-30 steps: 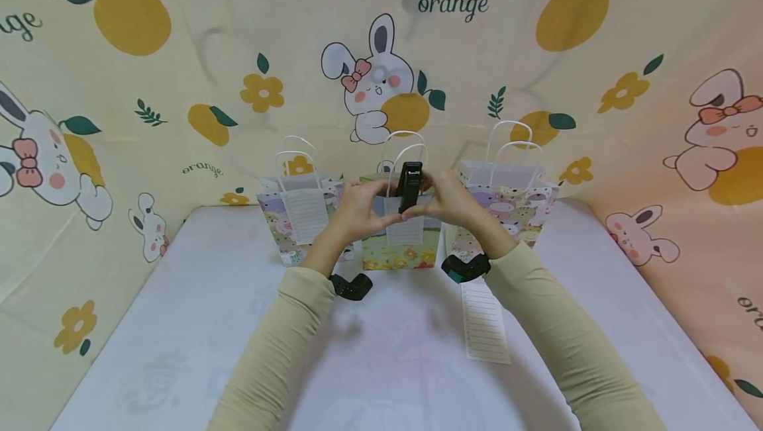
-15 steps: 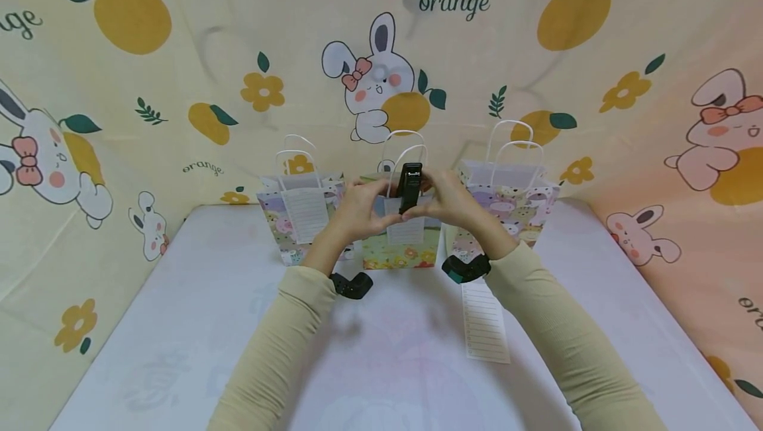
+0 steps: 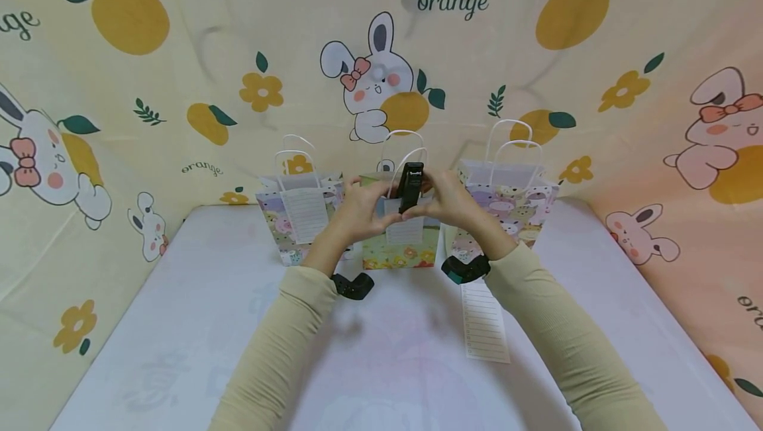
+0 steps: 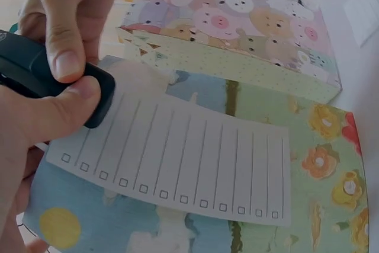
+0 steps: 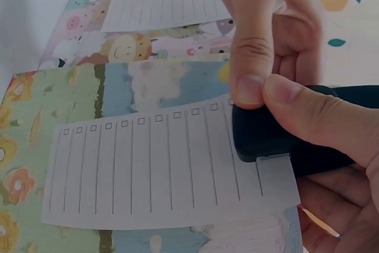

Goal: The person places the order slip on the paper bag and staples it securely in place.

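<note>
A black stapler [image 3: 411,187] straddles the top edge of the middle paper gift bag [image 4: 320,176], which is green and blue with painted flowers. Its head overlaps the end of a lined paper strip with checkboxes [image 5: 142,164] lying against the bag's front. My left hand [image 3: 359,209] grips the stapler from the left, thumb on its head, fingers curled behind. From the right, my right hand [image 3: 447,200] grips it too, both thumb tips side by side on top. The far side of the bag's rim is hidden by the hands and stapler.
An animal-print gift bag [image 3: 277,219] with a checklist strip on its front stands at left. Another animal-print bag [image 3: 518,209] stands at right. One loose checklist strip [image 3: 485,325] lies on the white table [image 3: 197,325] near the right forearm. A printed cloth hangs behind.
</note>
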Tool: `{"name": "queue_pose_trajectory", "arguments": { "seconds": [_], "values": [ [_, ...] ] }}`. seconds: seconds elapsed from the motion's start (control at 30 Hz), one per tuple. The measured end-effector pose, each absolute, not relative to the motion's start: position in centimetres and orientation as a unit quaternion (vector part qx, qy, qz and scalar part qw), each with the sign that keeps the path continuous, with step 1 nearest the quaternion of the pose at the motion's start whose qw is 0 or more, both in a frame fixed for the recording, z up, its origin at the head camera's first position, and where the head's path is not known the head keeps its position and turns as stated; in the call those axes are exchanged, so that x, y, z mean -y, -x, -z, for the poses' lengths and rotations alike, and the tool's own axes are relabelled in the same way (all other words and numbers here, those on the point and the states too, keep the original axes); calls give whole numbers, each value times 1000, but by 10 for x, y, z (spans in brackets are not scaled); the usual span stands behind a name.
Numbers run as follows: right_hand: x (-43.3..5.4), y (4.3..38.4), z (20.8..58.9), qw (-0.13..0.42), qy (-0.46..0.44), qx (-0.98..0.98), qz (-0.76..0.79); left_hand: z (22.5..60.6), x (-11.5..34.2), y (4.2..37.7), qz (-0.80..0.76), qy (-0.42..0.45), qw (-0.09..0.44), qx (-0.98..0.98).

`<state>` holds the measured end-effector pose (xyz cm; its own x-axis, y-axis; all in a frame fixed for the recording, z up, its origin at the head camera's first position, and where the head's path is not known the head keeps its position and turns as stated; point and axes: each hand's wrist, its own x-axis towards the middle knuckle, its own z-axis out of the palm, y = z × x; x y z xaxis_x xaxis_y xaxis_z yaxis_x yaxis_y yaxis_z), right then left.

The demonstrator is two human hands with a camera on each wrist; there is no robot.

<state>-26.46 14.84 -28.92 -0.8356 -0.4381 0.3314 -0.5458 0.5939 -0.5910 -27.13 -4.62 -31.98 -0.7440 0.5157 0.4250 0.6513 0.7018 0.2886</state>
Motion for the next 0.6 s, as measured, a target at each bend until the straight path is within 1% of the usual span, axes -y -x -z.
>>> {"name": "queue_pose_trajectory", "arguments": {
  "seconds": [0.1, 0.33, 0.6],
  "values": [
    [-149, 265, 290, 74, -271, 891, -357, 320, 46, 272, 215, 321, 163, 908],
    [-148, 266, 291, 77, -269, 891, -358, 322, 46, 272, 234, 322, 154, 904],
    [-147, 265, 293, 83, -265, 893, -355, 325, 46, 272, 255, 336, 166, 892]
  ]
}}
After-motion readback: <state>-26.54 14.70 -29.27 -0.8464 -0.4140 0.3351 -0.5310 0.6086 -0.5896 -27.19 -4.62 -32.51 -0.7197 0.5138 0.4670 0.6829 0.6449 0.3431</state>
